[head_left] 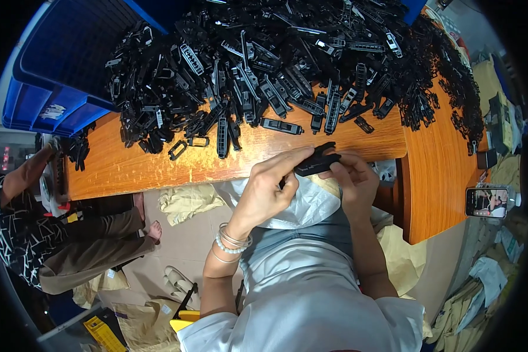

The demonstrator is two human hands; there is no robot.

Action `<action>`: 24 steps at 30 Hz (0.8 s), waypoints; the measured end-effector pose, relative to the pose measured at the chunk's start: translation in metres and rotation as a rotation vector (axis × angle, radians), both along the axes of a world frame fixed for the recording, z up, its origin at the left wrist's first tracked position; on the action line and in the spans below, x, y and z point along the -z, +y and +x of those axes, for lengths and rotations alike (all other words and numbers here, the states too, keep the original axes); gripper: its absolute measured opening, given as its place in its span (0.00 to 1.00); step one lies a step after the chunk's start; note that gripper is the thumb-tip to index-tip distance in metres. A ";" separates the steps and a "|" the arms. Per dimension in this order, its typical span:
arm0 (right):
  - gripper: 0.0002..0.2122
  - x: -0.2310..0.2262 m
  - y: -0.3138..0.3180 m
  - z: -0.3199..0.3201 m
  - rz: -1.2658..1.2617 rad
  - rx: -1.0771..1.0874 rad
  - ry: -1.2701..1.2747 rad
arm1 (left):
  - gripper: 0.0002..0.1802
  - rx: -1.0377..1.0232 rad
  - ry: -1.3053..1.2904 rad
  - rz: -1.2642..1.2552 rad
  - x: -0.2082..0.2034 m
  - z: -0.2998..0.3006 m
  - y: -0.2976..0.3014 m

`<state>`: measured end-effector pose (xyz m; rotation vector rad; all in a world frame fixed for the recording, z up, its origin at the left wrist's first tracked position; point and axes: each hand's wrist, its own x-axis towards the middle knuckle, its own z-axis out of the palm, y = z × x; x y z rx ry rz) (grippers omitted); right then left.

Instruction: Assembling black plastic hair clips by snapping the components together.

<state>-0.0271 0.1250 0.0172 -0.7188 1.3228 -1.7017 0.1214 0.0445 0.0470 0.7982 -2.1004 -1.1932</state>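
Both my hands meet at the table's front edge around a small black plastic part [312, 169]. My left hand [268, 186], with bracelets at the wrist, pinches its left side. The fingers of my right hand [353, 178] grip its right end. A dark piece sticks up at the top of the part; whether it is separate, I cannot tell. Just beyond my hands, a big heap of similar long black plastic parts [281, 76] covers the back of the wooden table [158, 171]. One loose part [281, 126] lies flat on the wood near my left fingers.
A blue crate [61, 105] stands at the table's left end. Another person [58, 240] sits there, one hand at the table. More black parts [460, 111] spread over the right-hand table [431, 193], with a phone [486, 202] beside its edge. Brown sacks [143, 322] lie on the floor.
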 end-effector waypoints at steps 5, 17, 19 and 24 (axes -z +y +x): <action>0.05 0.000 0.003 0.008 -0.070 0.075 0.077 | 0.25 -0.048 0.011 0.180 0.001 0.004 0.004; 0.16 -0.010 -0.008 0.000 -0.137 -0.086 0.265 | 0.23 -0.022 -0.003 0.232 0.010 0.007 0.007; 0.20 -0.009 -0.005 -0.006 -0.046 -0.291 0.389 | 0.22 -0.008 0.010 0.125 0.011 0.010 0.007; 0.18 0.002 -0.006 -0.006 -0.089 -0.244 0.375 | 0.22 -0.009 -0.035 0.191 0.017 0.016 0.010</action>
